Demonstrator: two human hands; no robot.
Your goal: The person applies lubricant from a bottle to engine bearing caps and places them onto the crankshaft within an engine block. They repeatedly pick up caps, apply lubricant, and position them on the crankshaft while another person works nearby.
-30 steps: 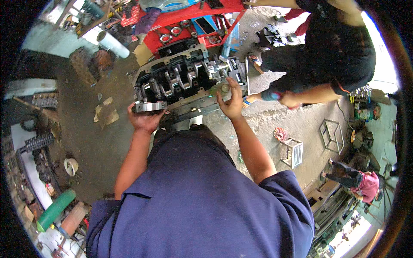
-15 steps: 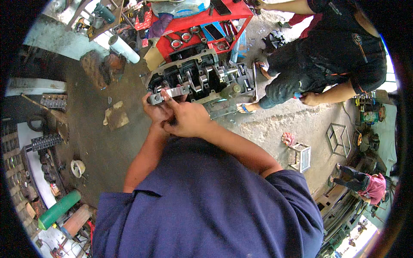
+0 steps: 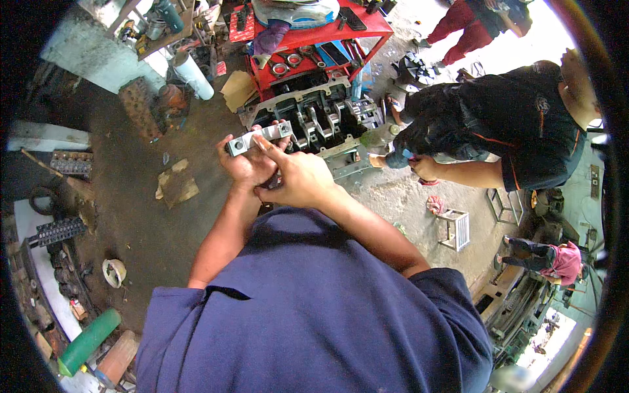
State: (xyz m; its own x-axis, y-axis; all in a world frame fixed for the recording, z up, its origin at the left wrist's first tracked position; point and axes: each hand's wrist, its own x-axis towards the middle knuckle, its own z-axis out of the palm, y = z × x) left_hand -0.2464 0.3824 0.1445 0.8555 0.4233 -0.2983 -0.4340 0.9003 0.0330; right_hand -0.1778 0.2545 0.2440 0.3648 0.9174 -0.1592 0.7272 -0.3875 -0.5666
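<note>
A bright metal bearing cap, with a bolt hole near each end, lies across the fingers of my left hand. The left fingers curl up around its far side, palm upward. My right hand rests against the left one, its index finger stretched out and touching the cap's middle, its thumb apart beside the left palm. Just beyond my hands stands an open engine block, its crankshaft showing inside. My right hand's other fingers are partly hidden.
A red workbench behind the block holds connecting rods and a phone. A person in black stands close by on the right, holding something blue. Cardboard lies on the floor at left; a small metal stool stands at right.
The bearing cap has tilted so its upper face and both end holes show. My right index finger has shifted along it. The person in black leans lower; another person's red trousers show more.
</note>
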